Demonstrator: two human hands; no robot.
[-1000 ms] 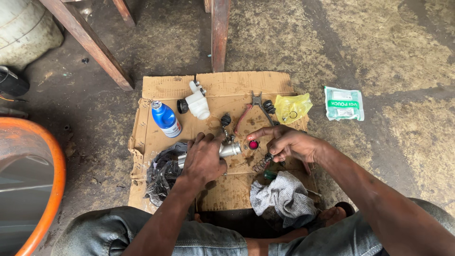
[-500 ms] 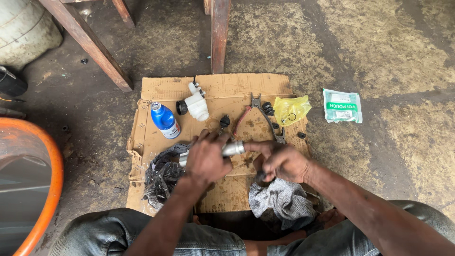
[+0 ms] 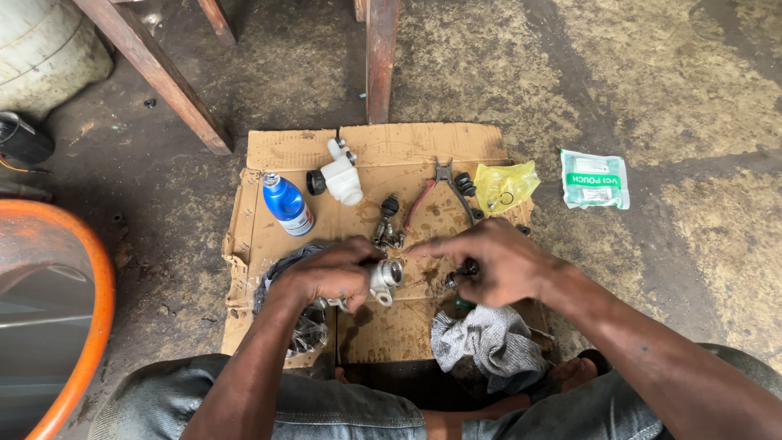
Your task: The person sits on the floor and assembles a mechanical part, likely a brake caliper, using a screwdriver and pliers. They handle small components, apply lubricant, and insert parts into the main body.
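Seated on the workshop floor with a flattened cardboard sheet [image 3: 456,143] between my knees, I grip a small metal cylinder [image 3: 384,279] in my left hand [image 3: 330,273] — fingers clenched around its body, its open bore turned toward my right hand so I can get at the mouth of it. My right hand [image 3: 493,261] hovers just beside that opening, forefinger stretched out toward it, the other fingers curled over some small dark parts [image 3: 467,269]; whether they are pinched or merely under the hand, I cannot tell.

The cardboard keeps the loose pieces off the gritty concrete. A white plastic reservoir [image 3: 342,175] lies near the far edge, a blue bottle [image 3: 287,205] on its side to the left of it, and red-handled pliers [image 3: 432,195] lie opened near the middle — all within reach. A cluster of little black and metal fittings [image 3: 388,224] sits just beyond the cylinder. A yellow plastic bag [image 3: 505,186] rests at the right edge of the sheet, a green-and-white pouch [image 3: 595,179] on the bare floor beyond it. A grey rag [image 3: 485,342] is bunched near my right knee, a dark cloth [image 3: 297,314] under my left wrist — handy for wiping.
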